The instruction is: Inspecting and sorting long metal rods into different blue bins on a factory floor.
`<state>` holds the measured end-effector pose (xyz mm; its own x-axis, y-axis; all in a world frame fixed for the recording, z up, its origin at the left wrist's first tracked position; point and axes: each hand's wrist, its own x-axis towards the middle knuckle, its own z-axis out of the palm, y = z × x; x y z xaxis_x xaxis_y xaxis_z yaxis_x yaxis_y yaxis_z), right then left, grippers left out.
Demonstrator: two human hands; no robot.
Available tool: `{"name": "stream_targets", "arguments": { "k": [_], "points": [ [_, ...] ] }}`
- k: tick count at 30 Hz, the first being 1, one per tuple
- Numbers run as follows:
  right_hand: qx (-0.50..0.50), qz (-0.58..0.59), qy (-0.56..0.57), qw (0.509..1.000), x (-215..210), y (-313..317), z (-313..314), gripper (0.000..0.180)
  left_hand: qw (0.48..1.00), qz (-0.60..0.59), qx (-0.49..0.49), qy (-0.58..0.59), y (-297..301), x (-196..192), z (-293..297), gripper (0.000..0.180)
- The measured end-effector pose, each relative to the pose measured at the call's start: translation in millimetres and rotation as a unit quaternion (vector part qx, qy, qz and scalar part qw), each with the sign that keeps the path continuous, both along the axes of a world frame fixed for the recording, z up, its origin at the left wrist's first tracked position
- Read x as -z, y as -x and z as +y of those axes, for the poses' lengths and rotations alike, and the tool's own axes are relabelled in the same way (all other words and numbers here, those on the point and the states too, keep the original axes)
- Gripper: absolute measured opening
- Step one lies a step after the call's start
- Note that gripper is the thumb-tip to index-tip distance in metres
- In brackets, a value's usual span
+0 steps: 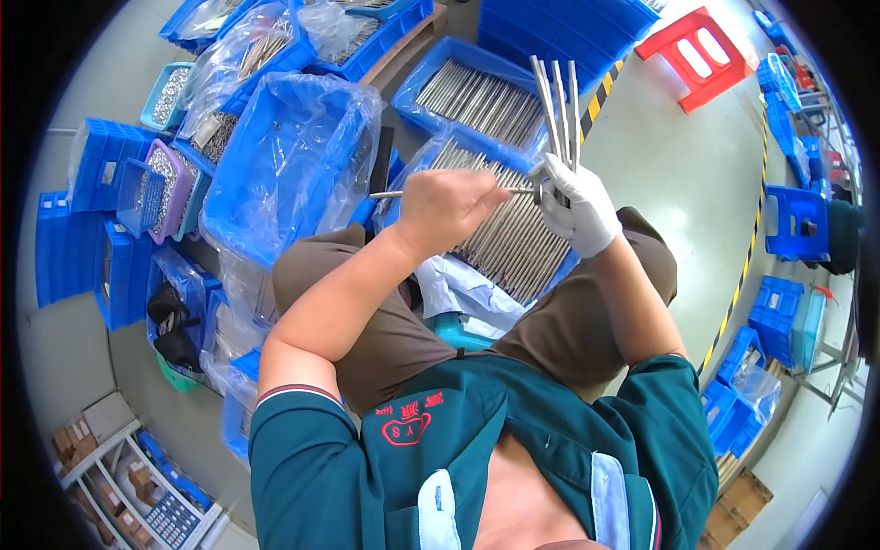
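My bare left hand [449, 209] is closed around a thin metal rod [387, 194], which lies level and sticks out past the hand on the left. The rod runs right toward a small dark ring-like part [538, 194] beside my other hand. In a white glove, my right hand [579, 209] grips several long metal rods [561, 115] that fan upward. Whether that hand also holds the ring is hard to make out. Below both hands, a blue crate [417, 165] holds many similar rods in a row, with crumpled pale paper [472, 291] at its near end.
Beyond it stands another blue crate of rods [477, 92]. To the left is a large blue bin lined with clear plastic [275, 174], near baskets of small metal parts [165, 183]. A red stool [697, 57] stands at the far right, past striped floor tape [600, 96].
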<state>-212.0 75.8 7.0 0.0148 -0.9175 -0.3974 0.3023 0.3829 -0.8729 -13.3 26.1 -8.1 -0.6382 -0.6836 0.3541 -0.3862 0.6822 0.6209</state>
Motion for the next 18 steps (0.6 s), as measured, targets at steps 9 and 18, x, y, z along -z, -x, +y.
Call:
{"name": "stream_targets", "arguments": {
  "k": [9, 18],
  "points": [
    [0.04, -0.115, -0.134, 0.984, 26.9, -11.1, -7.5, 0.029, 0.962, -0.059, -0.097, 0.248, 3.2, 17.1, -2.6, 0.026],
    [-0.007, 0.39, 0.054, 0.919, 25.2, -18.2, -18.6, 0.025, 0.993, -0.02, -0.074, -0.085, 4.6, 36.1, 0.9, 0.032]
  ]
}}
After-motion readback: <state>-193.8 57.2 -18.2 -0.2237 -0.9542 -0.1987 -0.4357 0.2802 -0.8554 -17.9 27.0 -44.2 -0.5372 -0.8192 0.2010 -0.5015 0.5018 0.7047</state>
